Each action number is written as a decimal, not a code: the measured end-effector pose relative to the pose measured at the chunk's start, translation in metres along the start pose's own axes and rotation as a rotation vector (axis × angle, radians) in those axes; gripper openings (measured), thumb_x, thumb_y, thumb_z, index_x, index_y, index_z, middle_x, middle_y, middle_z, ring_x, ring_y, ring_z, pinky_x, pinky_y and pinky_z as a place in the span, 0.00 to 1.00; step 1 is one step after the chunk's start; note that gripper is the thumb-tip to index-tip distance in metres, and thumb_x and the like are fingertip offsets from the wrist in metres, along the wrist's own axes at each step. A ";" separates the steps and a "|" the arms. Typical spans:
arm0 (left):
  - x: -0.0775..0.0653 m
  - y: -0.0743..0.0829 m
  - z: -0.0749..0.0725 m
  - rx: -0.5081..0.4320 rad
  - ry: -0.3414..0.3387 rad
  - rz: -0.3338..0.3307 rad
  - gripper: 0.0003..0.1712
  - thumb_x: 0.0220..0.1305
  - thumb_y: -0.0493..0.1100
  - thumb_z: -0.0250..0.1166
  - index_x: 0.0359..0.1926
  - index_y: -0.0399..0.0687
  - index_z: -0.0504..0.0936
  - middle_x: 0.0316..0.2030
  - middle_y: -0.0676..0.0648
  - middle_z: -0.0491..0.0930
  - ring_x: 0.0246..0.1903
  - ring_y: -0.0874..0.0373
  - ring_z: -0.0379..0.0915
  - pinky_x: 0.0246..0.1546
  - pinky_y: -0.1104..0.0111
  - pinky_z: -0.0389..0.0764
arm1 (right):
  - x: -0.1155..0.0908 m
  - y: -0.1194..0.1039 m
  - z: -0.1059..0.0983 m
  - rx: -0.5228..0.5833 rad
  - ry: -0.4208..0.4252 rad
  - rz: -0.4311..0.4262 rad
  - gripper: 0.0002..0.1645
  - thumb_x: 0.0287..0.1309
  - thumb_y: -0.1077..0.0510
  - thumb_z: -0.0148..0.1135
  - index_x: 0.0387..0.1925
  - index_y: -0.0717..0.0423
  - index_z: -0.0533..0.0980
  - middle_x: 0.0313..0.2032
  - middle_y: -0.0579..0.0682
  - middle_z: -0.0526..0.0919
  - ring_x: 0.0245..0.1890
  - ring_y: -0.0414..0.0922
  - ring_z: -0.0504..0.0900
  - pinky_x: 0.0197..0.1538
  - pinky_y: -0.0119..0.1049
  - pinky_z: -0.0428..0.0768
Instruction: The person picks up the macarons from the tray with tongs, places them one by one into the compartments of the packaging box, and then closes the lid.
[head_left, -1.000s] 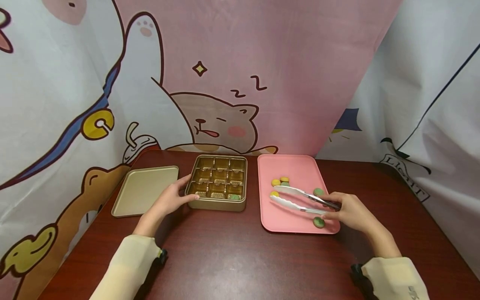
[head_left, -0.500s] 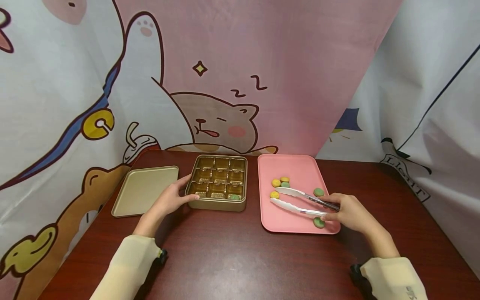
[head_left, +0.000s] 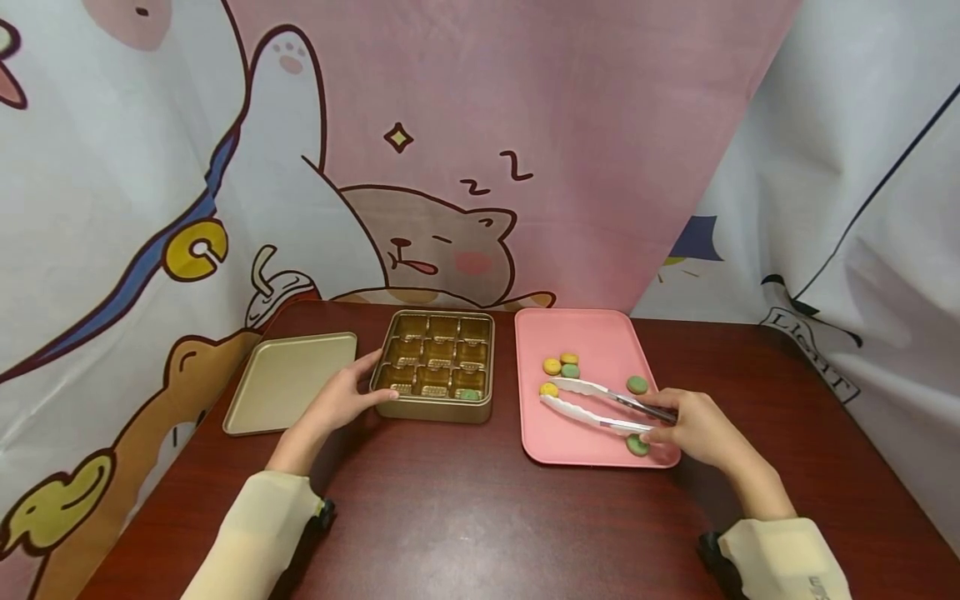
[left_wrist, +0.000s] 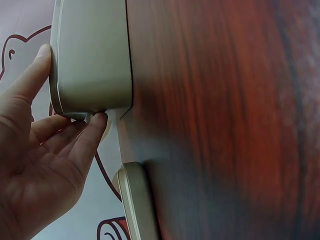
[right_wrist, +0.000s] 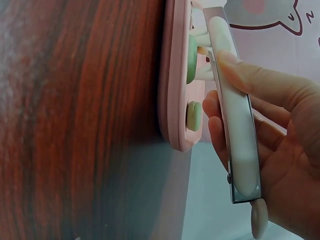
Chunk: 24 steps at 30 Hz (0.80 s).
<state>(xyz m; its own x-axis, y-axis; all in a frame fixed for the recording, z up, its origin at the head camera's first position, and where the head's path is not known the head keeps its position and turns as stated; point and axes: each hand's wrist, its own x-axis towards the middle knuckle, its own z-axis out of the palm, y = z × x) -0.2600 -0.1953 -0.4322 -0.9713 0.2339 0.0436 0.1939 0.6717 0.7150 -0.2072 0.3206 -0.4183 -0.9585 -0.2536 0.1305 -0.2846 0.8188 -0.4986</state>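
In the head view my left hand (head_left: 347,398) holds the near left corner of a gold tin box (head_left: 433,408), thumb at its rim and fingers at its side. The box has a gold divided insert; a green macaron (head_left: 470,395) sits in its near right compartment. My right hand (head_left: 701,423) grips a pair of tongs (right_wrist: 232,110) over a pink tray (head_left: 600,332). The tong tips stand apart, with a yellow macaron (head_left: 550,389) between them. Two more yellow macarons (head_left: 552,366) and a green macaron (head_left: 570,371) lie just behind the tips.
A flat gold lid (head_left: 292,375) lies left of the box. On the tray's right side are a green macaron (head_left: 637,385) and, nearer me, another green macaron (head_left: 637,445) by the tong handles. A cartoon-printed cloth (head_left: 585,167) hangs behind the dark wooden table (head_left: 465,508).
The far arm of the tongs has come nearer me, down beside the yellow macaron. My right hand has shifted slightly left. The left hand and box have stayed put.
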 end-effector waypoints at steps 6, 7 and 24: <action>0.000 0.000 0.001 -0.001 -0.001 -0.003 0.51 0.61 0.48 0.72 0.76 0.36 0.56 0.72 0.32 0.63 0.69 0.36 0.65 0.68 0.44 0.66 | -0.001 0.000 0.001 0.008 0.004 -0.004 0.32 0.39 0.59 0.82 0.51 0.60 0.84 0.36 0.51 0.86 0.32 0.42 0.75 0.33 0.29 0.70; 0.000 0.000 0.001 0.001 -0.001 -0.002 0.51 0.61 0.48 0.72 0.76 0.36 0.56 0.72 0.32 0.63 0.69 0.36 0.65 0.68 0.44 0.66 | -0.001 0.000 0.001 0.009 0.006 -0.005 0.31 0.40 0.59 0.82 0.51 0.60 0.84 0.35 0.51 0.86 0.32 0.42 0.75 0.33 0.29 0.70; 0.001 0.000 0.001 -0.014 0.002 0.004 0.50 0.61 0.46 0.72 0.76 0.35 0.56 0.71 0.31 0.64 0.68 0.36 0.65 0.67 0.44 0.67 | 0.000 0.006 0.000 0.018 0.018 -0.031 0.30 0.42 0.62 0.80 0.52 0.60 0.83 0.33 0.50 0.84 0.30 0.41 0.74 0.32 0.28 0.69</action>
<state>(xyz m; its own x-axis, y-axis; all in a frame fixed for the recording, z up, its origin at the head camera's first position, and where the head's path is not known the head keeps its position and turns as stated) -0.2604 -0.1948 -0.4332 -0.9709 0.2345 0.0479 0.1954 0.6612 0.7243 -0.2087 0.3256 -0.4214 -0.9495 -0.2691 0.1613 -0.3137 0.8014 -0.5092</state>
